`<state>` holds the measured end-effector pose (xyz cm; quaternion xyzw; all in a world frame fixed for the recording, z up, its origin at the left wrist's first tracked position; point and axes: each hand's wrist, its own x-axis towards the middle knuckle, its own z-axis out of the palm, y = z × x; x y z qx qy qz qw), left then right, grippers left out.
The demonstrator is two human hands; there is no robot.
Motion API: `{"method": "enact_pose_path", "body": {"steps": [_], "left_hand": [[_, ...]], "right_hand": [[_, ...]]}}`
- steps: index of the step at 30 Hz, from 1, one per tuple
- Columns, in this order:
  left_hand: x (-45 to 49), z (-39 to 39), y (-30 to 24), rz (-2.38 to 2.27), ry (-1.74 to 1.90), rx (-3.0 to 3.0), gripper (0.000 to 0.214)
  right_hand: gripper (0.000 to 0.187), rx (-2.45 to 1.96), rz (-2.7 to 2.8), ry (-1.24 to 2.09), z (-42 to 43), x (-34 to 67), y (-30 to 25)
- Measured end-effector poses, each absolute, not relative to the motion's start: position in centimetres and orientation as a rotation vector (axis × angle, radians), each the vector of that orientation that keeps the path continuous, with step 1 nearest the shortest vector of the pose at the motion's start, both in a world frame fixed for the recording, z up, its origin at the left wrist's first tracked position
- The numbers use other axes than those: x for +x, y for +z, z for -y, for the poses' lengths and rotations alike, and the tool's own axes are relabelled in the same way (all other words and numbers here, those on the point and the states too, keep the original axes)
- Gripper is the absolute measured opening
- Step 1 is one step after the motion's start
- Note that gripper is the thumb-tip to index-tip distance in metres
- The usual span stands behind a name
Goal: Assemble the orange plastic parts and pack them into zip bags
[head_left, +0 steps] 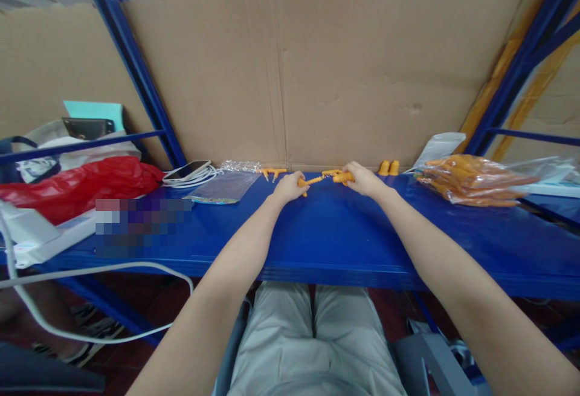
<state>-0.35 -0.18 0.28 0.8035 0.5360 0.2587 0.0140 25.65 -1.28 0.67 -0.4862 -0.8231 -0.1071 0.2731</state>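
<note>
My left hand point(290, 187) is closed on an orange plastic piece point(302, 184) whose thin, twisted-looking stem point(316, 179) points right, toward my other hand. In my right hand point(361, 179) the fingers are wrapped round a thicker orange plastic piece point(342, 177). Another thin orange part point(330, 172) shows just behind it; I cannot tell whether it is joined to either piece. Both hands are low over the back of the blue shelf top point(335, 233). Beyond my left hand lies an orange T-shaped piece point(274, 172). Two orange caps point(388, 168) stand upright right of my right hand.
A clear plastic bag point(226, 185), a phone point(193, 170) with white cable and a red bag point(90, 184) lie on the left. Bagged orange parts point(471, 178) lie on the right. Cardboard point(344, 75) closes the back between blue posts point(136, 75). A white cable point(113, 267) loops at front left.
</note>
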Motion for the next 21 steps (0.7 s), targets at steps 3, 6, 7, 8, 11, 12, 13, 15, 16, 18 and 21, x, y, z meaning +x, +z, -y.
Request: {"method": "enact_pose_path", "body": {"steps": [3,6,7,8,11,12,13,15,16,18,21], "left_hand": [[-0.3,0.2,0.3,-1.662,0.803,2.513,0.026],[-0.3,0.2,0.2,-1.64,0.808,2.502,0.026],[-0.3,0.2,0.2,-1.634,0.815,2.495,0.026],[-0.3,0.2,0.2,-1.63,0.822,2.487,0.026],[-0.3,0.2,0.2,-1.626,0.827,2.473,0.026],[-0.3,0.2,0.2,-1.626,0.824,2.471,0.025],[-0.3,0.2,0.2,-1.623,0.822,2.468,0.024],[-0.3,0.2,0.2,-1.616,0.827,2.462,0.023],[-0.3,0.1,0.2,-1.611,0.832,2.459,0.023],[-0.3,0.1,0.2,-1.597,0.842,2.46,0.024],[-0.3,-0.1,0.1,-1.585,0.848,2.48,0.024]], "right_hand": [[0.028,-1.306,2.241,-0.277,1.2,25.3,0.4],[0.029,-1.319,2.251,-0.259,1.2,25.1,0.3],[0.028,-1.326,2.253,-0.253,1.3,25.0,0.4],[0.028,-1.336,2.251,-0.251,1.4,25.0,0.4],[0.027,-1.4,2.231,-0.273,1.9,24.9,0.7],[0.027,-1.431,2.221,-0.289,2.0,24.9,0.8],[0.026,-1.461,2.209,-0.307,2.2,24.8,0.9],[0.024,-1.509,2.184,-0.345,2.5,24.8,1.1],[0.023,-1.524,2.175,-0.364,2.6,24.8,1.2],[0.02,-1.543,2.162,-0.399,2.7,24.8,1.3],[0.019,-1.591,2.144,-0.436,2.8,24.8,1.4]]}}
